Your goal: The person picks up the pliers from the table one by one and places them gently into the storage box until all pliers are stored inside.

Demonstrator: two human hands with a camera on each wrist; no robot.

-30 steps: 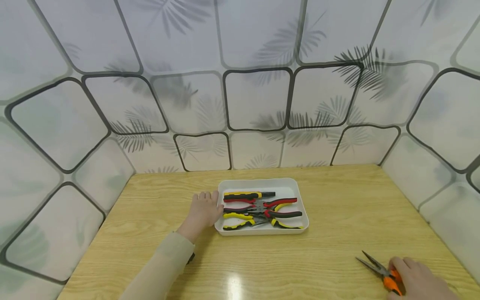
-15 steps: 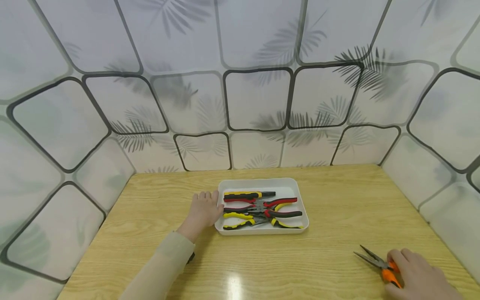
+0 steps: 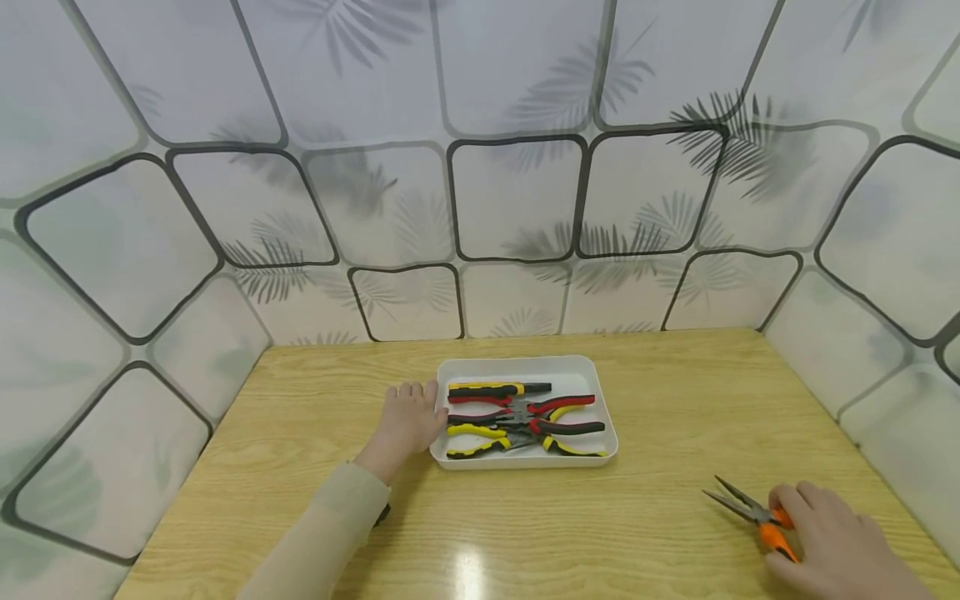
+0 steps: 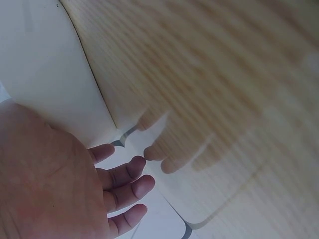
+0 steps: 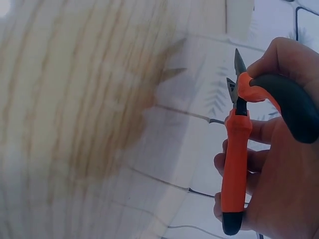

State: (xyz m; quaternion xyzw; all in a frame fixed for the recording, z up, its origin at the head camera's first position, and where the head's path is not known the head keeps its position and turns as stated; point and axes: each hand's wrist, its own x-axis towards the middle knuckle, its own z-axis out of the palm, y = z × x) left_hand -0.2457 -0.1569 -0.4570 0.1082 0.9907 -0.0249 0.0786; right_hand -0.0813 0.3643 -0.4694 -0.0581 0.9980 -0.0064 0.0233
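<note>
My right hand (image 3: 832, 537) holds long-nose pliers (image 3: 759, 510) with orange and black handles at the table's right front. Their jaws are spread and point up and left in the head view. In the right wrist view, the fingers curl about the pliers (image 5: 237, 169), whose handles stand apart. My left hand (image 3: 407, 423) lies at the left end of a white tray (image 3: 525, 463), fingers relaxed and close to its rim. In the left wrist view that hand (image 4: 55, 179) shows its palm, holding nothing. Inside the tray are red-and-black pliers (image 3: 566, 429) and yellow-and-black pliers (image 3: 480, 450).
A yellow-and-black handled tool (image 3: 487, 390) lies along the tray's far side. The wooden table (image 3: 675, 400) ends against patterned walls (image 3: 517, 200) at the back and both sides. A small dark item (image 3: 382, 515) shows beside the left cuff.
My right hand has moved slightly forward and left with the long-nose pliers, whose jaws stay spread. The left hand and the tray have stayed in place.
</note>
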